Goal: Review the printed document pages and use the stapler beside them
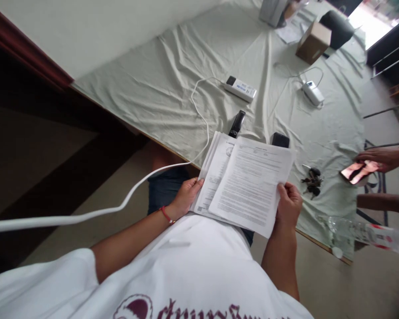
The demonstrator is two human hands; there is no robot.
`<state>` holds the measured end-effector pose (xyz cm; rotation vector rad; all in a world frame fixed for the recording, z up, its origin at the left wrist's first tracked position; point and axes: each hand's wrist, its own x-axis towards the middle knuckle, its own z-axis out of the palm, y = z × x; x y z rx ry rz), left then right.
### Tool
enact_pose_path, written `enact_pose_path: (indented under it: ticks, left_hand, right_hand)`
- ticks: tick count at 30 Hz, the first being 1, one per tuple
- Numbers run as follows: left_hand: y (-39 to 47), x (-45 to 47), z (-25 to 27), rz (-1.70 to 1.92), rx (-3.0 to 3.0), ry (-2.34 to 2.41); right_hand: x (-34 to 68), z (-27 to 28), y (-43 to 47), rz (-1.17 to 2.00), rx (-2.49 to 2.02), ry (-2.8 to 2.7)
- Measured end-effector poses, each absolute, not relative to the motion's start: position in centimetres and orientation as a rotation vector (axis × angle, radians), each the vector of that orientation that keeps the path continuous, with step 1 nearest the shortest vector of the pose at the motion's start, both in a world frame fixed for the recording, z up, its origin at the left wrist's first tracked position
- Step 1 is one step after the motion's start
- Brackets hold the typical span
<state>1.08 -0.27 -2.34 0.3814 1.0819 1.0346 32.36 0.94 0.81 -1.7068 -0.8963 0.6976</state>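
Observation:
My left hand [187, 195] pinches the left edge of a stack of printed papers [213, 170], thumb on top. My right hand [289, 201] grips the right edge of a printed sheet [252, 186] that overlaps the stack and is shifted to the right. Both lie in front of my body at the near edge of the table. Just beyond the papers, a black stapler-like object [237, 123] points away from me. A dark phone-like object [281, 140] is partly covered by the sheet's top edge.
A white power strip [241, 90] with a white cord, a white device [313, 93], keys [312, 180] and a cardboard box [314, 42] rest on the cloth-covered table [173, 84]. At right, another person's hand [385, 157] holds a lit phone [359, 172] near a plastic bottle [369, 234].

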Motion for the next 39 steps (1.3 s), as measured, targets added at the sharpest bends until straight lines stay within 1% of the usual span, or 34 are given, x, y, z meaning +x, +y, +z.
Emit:
enact_pose_path:
  ticks: [4, 7, 12, 18, 25, 33, 36, 39]
  left_hand:
    - [-0.1, 1.1, -2.5, 1.022, 0.380, 1.068]
    - [-0.2, 1.0, -2.4, 0.990, 0.375, 1.049]
    - [-0.5, 0.7, -2.2, 0.875, 0.384, 1.008]
    - [-0.7, 0.4, -2.3, 0.796, 0.384, 1.040]
    - [-0.7, 0.3, -2.4, 0.853, 0.344, 1.062]
    - [-0.5, 0.7, -2.2, 0.868, 0.335, 1.090]
    - [-0.6, 0.8, -2.0, 0.863, 0.338, 1.088]
    - [-0.6, 0.9, -1.8, 0.852, 0.330, 1.012]
  right_hand:
    - [31.7, 1.6, 1.0, 0.670, -1.880, -0.998]
    - [31.5, 1.4, 1.2, 0.648, -1.891, -1.139]
    - [31.6, 0.3, 1.3, 0.843, -1.847, -1.188]
    - [32.3, 0.7, 0.6, 0.950, -1.806, -1.053]
    - [34.0, 2.5, -1.0, 0.875, -1.785, -0.893]
    - [34.7, 1.9, -2.0, 0.916, -1.716, -0.852]
    - [33.8, 1.8, -1.8, 0.911, -1.675, -0.857]
    - [32.3, 1.8, -1.4, 0.970, -1.639, -0.865]
